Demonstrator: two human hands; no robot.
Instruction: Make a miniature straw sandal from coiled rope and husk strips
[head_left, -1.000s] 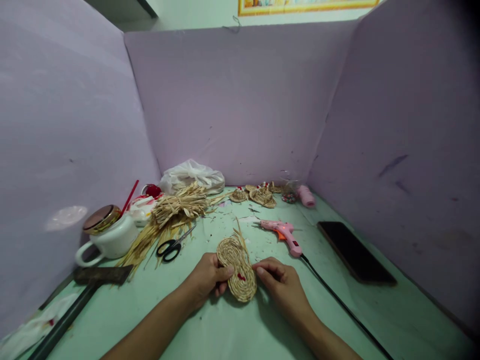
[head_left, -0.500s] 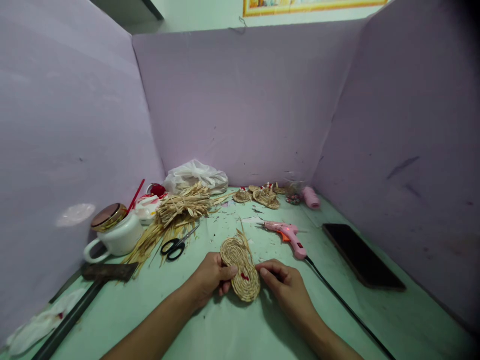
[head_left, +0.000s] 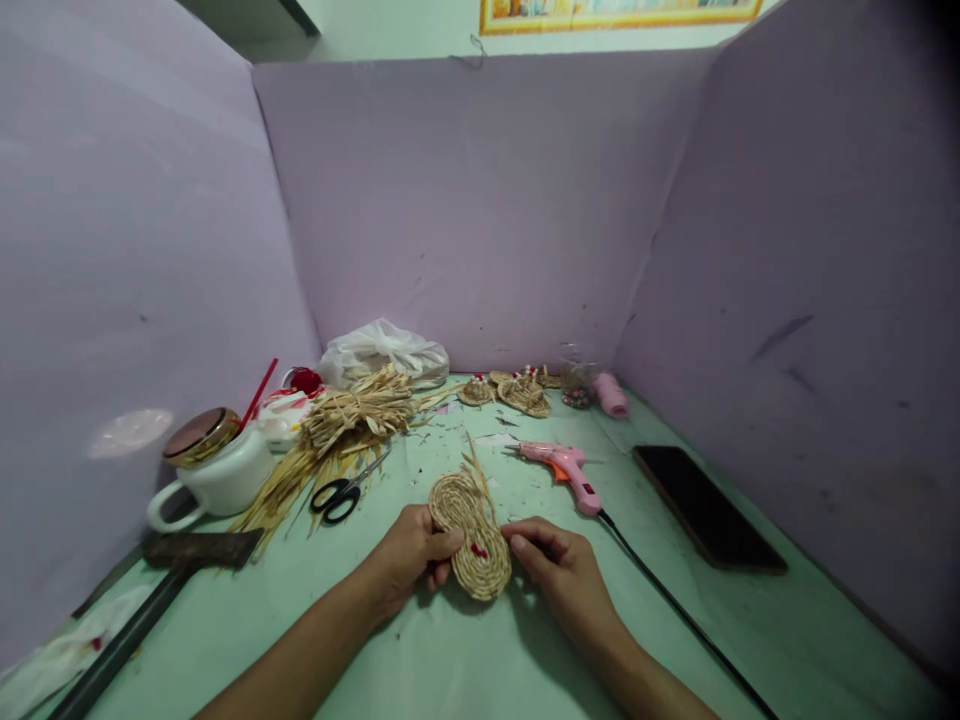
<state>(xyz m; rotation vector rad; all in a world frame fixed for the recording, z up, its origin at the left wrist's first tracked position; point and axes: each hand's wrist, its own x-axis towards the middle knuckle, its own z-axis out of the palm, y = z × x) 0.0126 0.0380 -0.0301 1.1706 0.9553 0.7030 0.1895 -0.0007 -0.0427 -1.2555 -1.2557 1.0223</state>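
A sole-shaped piece of coiled, braided straw (head_left: pixel 471 535) is held upright-tilted just above the table, with a small red spot in its lower coil and loose straw ends (head_left: pixel 478 465) sticking up from its top. My left hand (head_left: pixel 416 550) pinches its left edge, thumb across the front and fingers behind. On the opposite side, the thumb and index finger of my right hand (head_left: pixel 551 560) close at the right edge; the exact grip at the fingertips is small and partly hidden. A pink glue gun (head_left: pixel 562 468) with a lit red light lies beyond my right hand.
Left of my hands lie black-handled scissors (head_left: pixel 341 497), a straw bundle (head_left: pixel 352 415), a white mug (head_left: pixel 225 480) and a hammer (head_left: pixel 176 560). A phone (head_left: pixel 709 508) is at right. Small straw pieces (head_left: pixel 521 393) and a pink thread spool (head_left: pixel 610 395) stand near the back panel.
The whole view has shifted slightly, so everything sits a little further left. Both hands keep about the same hold on the straw piece.
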